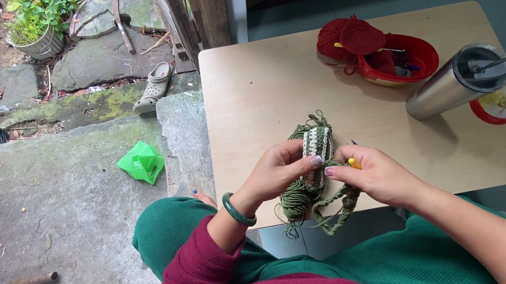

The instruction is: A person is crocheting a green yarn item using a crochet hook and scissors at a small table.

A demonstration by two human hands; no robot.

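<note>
Both grips pinch what I work: left hand (pixel 278 169) steadies green-and-white crochet piece (pixel 316 143), right hand (pixel 376 175) holds yellow-handled hook (pixel 354 163) near table (pixel 271 76) edge

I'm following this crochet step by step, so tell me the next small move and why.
Probably push the yellow hook into the next stitch: the left hand pinches the green-and-white crochet strip upright, and the right hand holds the hook beside its edge.

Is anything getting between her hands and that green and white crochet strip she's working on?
Nothing visible does. The left hand pinches the green and white crochet strip directly; the right hand, holding a yellow-handled hook, touches it too. Loose green yarn hangs below, not between.
</note>
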